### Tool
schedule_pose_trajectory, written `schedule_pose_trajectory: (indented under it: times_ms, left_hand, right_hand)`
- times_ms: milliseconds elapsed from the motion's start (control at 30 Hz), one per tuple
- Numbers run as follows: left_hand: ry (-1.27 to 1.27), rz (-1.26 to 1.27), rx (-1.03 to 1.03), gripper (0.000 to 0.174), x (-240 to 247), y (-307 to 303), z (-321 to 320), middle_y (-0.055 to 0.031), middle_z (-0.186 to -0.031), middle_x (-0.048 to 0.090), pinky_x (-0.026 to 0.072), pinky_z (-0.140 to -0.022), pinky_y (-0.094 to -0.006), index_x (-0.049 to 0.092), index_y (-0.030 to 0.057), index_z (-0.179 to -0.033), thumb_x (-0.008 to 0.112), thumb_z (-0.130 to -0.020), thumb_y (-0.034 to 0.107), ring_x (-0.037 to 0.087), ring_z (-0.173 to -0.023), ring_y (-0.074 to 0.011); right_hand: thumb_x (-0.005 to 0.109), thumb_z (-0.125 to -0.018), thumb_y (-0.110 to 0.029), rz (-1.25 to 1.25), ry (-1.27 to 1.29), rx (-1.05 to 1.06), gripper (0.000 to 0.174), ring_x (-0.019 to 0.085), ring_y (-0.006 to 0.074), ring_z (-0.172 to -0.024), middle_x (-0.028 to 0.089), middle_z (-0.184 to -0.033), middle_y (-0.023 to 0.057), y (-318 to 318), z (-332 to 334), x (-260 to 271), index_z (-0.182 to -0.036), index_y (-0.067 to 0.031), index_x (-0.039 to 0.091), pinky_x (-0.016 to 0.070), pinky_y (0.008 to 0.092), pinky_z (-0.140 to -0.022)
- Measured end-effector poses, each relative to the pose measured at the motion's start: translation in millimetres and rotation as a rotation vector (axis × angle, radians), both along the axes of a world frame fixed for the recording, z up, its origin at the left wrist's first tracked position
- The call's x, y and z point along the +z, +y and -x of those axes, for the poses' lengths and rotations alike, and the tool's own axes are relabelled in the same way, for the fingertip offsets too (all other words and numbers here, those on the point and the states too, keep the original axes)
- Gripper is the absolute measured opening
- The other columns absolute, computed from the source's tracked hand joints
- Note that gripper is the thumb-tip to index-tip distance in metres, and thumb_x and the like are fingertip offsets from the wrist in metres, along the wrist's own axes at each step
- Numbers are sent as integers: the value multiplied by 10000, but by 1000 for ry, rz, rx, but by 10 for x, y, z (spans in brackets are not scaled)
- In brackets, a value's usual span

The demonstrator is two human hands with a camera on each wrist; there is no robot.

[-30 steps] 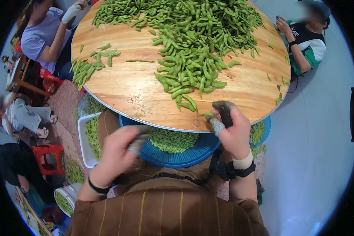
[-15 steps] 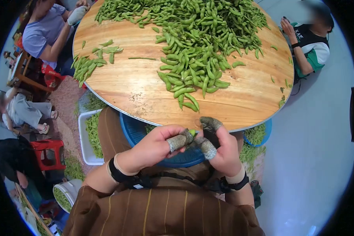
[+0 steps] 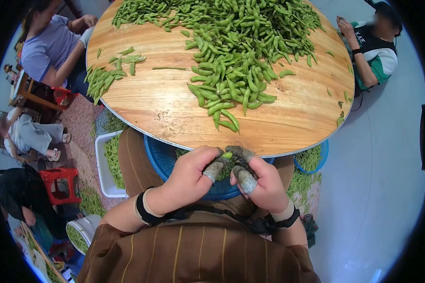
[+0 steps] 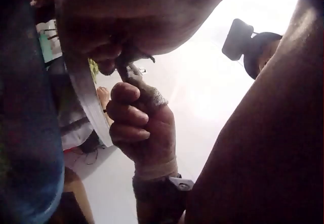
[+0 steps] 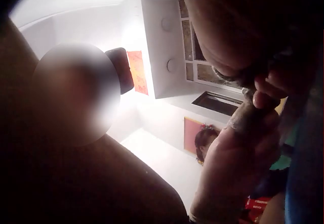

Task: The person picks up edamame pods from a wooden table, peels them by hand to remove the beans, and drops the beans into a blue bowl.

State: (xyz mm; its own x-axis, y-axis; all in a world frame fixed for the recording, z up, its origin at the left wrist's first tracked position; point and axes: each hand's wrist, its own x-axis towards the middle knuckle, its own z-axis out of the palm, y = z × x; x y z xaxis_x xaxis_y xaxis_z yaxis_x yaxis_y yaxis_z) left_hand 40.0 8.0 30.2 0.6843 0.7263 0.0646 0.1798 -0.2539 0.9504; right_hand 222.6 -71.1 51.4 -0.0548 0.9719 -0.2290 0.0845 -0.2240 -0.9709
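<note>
In the head view both hands meet just below the near edge of a round wooden table (image 3: pixel 146 108). The left hand (image 3: pixel 186 174) pinches a green soybean pod (image 3: pixel 227 155) between thumb and finger. From the other side the right hand (image 3: pixel 267 184) pinches the same pod, of which only a small part shows. Grey, stained covers wrap the thumbs and some fingertips. Beneath the hands is a blue basin (image 3: pixel 158 158), with shelled beans partly hidden by the fingers. Dark wrist views show the right hand (image 4: pixel 147 128) and left hand (image 5: pixel 238 158) fingertip to fingertip.
A large heap of soybean pods (image 3: pixel 255 47) covers the table's far side, with a smaller pile (image 3: pixel 101 82) at left. On the floor stand a white tub (image 3: pixel 109 188), a blue-rimmed basket (image 3: pixel 323 158) and a white bucket (image 3: pixel 87 228). Other people sit at the table's left and right.
The right hand has brought a pod from the table edge back toward the body. The left hand has moved right to meet it, and both now grip the pod over the basin.
</note>
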Motion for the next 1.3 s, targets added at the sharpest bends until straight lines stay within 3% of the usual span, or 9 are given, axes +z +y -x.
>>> schedule_pose_trajectory:
  times_ms: [67, 267, 500, 567, 600, 700, 767, 1000, 1300]
  left_hand:
    - [83, -248, 54, 264, 56, -8, -30, -195, -875, 584, 483, -728, -401, 585, -7, -991, 543, -730, -11, 587, -834, -380]
    - [-2, -240, 80, 194, -33, -16, -49, -179, -798, 557, 464, -665, -405, 578, -12, -947, 572, -753, -3, 569, -755, -362]
    - [58, -495, 33, 132, -65, 14, 7, -133, -747, 570, 434, -545, -349, 583, -8, -945, 568, -817, 24, 558, -624, -286]
    - [-78, 886, -88, 128, 12, 72, 80, -71, -701, 561, 373, -467, -272, 591, 15, -968, 488, -902, 50, 495, -514, -166]
    - [-349, 1194, -159, 182, -75, 69, 120, -27, -642, 517, 276, -438, -214, 583, 14, -1019, 435, -972, 108, 380, -459, -75]
    - [-657, 1542, -326, 200, -230, 54, 182, -55, -649, 529, 244, -421, -222, 561, 4, -1065, 468, -968, 151, 344, -442, -76]
    - [-662, 1523, -349, 219, -279, 74, 213, -65, -656, 530, 249, -421, -221, 544, 1, -1087, 475, -967, 170, 360, -451, -80]
    - [-510, 1528, -334, 198, -372, 68, 301, -59, -637, 521, 263, -411, -235, 566, 23, -1028, 497, -957, 194, 387, -456, -98]
    - [-295, 1478, -273, 171, -427, 99, 406, -26, -592, 499, 232, -407, -222, 576, 31, -990, 500, -955, 181, 357, -442, -71]
  right_hand:
    - [575, -857, -20, -19, 124, -3, 435, 563, 104, -778, 613, -925, 12, 16, -2, -50, -1285, -21, 497, 465, 236, -746]
    - [505, -921, -56, 222, 511, 10, 424, 442, 28, -595, 546, -836, -17, -7, -48, 50, -1339, -69, 438, 370, 172, -506]
    - [478, -954, -88, 258, 535, -14, 385, 413, 30, -551, 536, -821, -22, 16, -17, -91, -1337, -82, 440, 327, 180, -450]
    - [483, -954, -91, 303, 705, 32, 357, 438, 32, -585, 539, -809, -20, 4, -16, -105, -1311, -73, 471, 347, 175, -488]
    - [483, -954, -91, 307, 706, 33, 357, 438, 32, -585, 539, -809, -20, -1, 2, -154, -1311, -73, 471, 347, 175, -488]
    - [520, -939, -93, 56, 440, 63, 311, 540, 68, -700, 598, -863, 5, 2, 57, -294, -1247, -53, 536, 438, 199, -607]
    - [584, -899, -87, -303, -213, 98, 299, 606, 115, -861, 652, -951, 48, 31, 51, -293, -1192, -25, 577, 479, 252, -762]
    - [675, -823, -115, -111, 84, 103, 325, 651, 211, -869, 661, -977, 147, 101, 40, -199, -1123, -13, 603, 490, 285, -789]
    - [713, -733, -212, -482, -648, 276, 251, 570, 334, -641, 528, -658, 131, 177, 180, -41, -738, -47, 524, 462, 397, -559]
